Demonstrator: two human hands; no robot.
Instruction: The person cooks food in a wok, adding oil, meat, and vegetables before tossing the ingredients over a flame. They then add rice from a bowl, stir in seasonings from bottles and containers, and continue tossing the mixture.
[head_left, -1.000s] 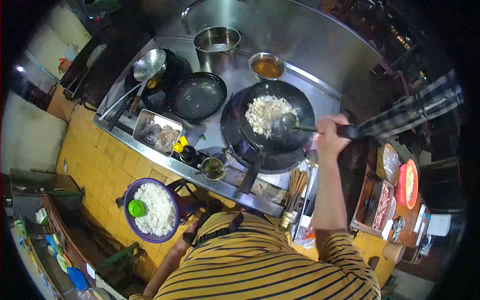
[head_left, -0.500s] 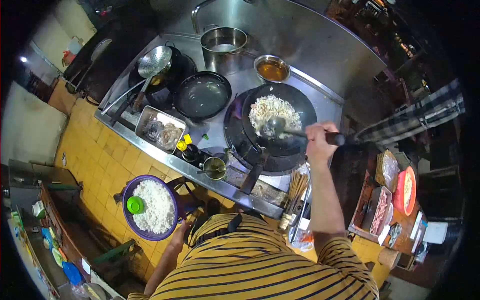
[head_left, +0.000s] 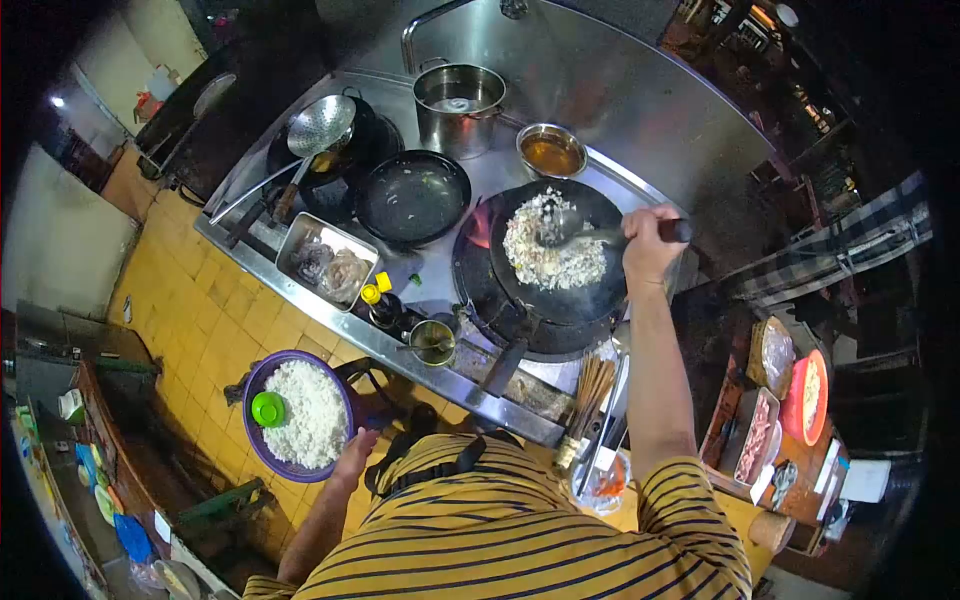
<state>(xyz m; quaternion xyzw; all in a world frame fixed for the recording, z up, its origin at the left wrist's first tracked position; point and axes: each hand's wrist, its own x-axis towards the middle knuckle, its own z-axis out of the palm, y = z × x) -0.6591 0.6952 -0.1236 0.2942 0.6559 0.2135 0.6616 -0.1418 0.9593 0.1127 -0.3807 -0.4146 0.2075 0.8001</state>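
Observation:
My right hand point(head_left: 650, 243) is wrapped round the handle of a ladle point(head_left: 600, 236). The ladle's dark bowl is in the loose rice point(head_left: 560, 265), which lies in a black wok point(head_left: 590, 197) over the burner. A flame shows at the wok's left side. Low at my left side, my left hand point(head_left: 355, 455) is empty, fingers stretched out. It is close to the right rim of a purple basin point(head_left: 251, 405) filled with white rice point(head_left: 305, 410). A green bowl point(head_left: 268, 409) rests on that rice.
Behind the wok stand a bowl of amber liquid point(head_left: 552, 152) and a steel pot point(head_left: 458, 120). Left of it are a black pan point(head_left: 412, 198), a skimmer point(head_left: 320, 127) and a metal tray point(head_left: 330, 262). A bamboo brush point(head_left: 585, 405) stands at the front edge.
The ladle has moved slightly up and back through the rice. My left hand has risen closer to the purple basin, its fingers now showing. The whole view has shifted a little.

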